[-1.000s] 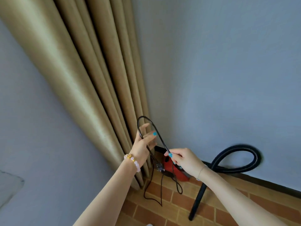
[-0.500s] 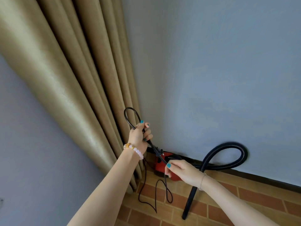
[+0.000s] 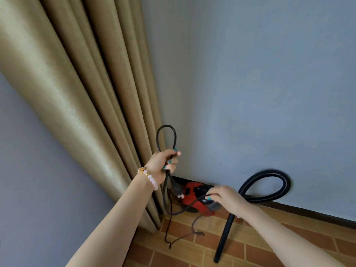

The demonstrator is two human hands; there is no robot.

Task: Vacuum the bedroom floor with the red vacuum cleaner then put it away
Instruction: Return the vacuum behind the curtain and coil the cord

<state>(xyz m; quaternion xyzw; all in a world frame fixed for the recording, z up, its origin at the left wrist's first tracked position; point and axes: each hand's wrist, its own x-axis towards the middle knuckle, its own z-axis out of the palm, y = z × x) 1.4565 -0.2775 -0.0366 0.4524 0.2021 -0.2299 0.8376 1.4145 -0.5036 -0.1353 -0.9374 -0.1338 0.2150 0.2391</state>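
Note:
The red vacuum cleaner [image 3: 191, 199] sits on the brick-patterned floor against the blue wall, partly hidden behind my right hand. Its black hose [image 3: 269, 189] loops up the wall and runs down into a black tube [image 3: 224, 239] resting on the floor. My left hand [image 3: 163, 164] is closed around the black power cord [image 3: 166, 135], which forms a loop above my fist; the plug hangs just below it. My right hand [image 3: 223, 195] pinches a lower stretch of the same cord in front of the vacuum. Slack cord trails on the floor.
Tall beige curtains [image 3: 86, 93] hang at the left down to the floor, close to the vacuum. A dark skirting board [image 3: 308, 214] runs along the foot of the wall. Brick-patterned floor [image 3: 260, 247] stretches toward me on the right.
My left hand has closed fully around the cord loop. My right hand has slid lower and to the right along the cord, drawing in more of the slack.

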